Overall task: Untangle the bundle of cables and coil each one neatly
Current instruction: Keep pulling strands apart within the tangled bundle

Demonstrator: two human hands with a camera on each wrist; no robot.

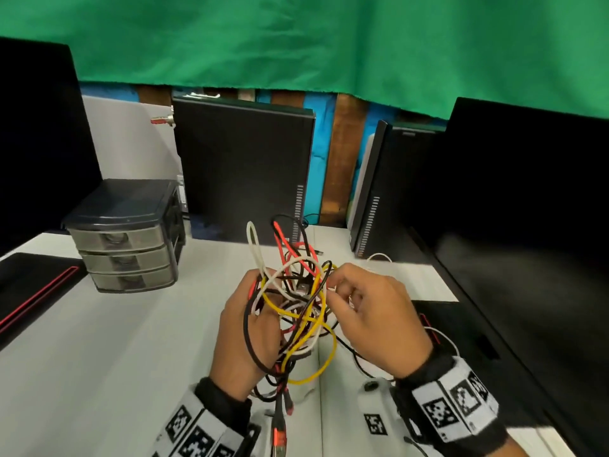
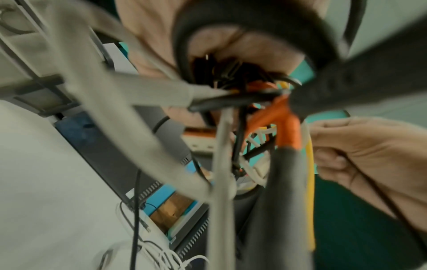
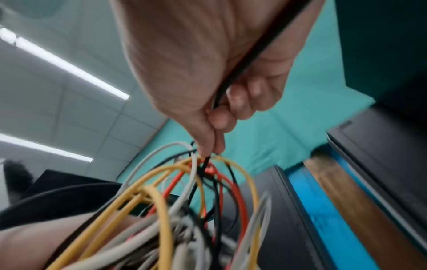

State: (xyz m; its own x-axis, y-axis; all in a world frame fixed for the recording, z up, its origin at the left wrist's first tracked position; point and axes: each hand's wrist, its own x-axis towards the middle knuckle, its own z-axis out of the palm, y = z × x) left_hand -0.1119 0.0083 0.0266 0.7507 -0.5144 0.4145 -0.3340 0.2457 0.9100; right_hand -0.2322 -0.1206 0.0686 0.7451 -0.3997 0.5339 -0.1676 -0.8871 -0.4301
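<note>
From the head view we see our left hand (image 1: 245,328) curled around a tangle (image 1: 296,308) of yellow, white, red and black cables held above a white desk (image 1: 99,357), while our right hand (image 1: 369,311) pinches a strand at the tangle's right edge; a small drawer unit (image 1: 127,235) stands at the left. From the left wrist we see blurred cables crossing close to the lens, with the right hand (image 2: 360,151) curled beside them. From the right wrist we see thumb and fingertips (image 3: 218,146) pinching a black cable (image 3: 205,164) above the yellow (image 3: 161,182) and red loops.
</note>
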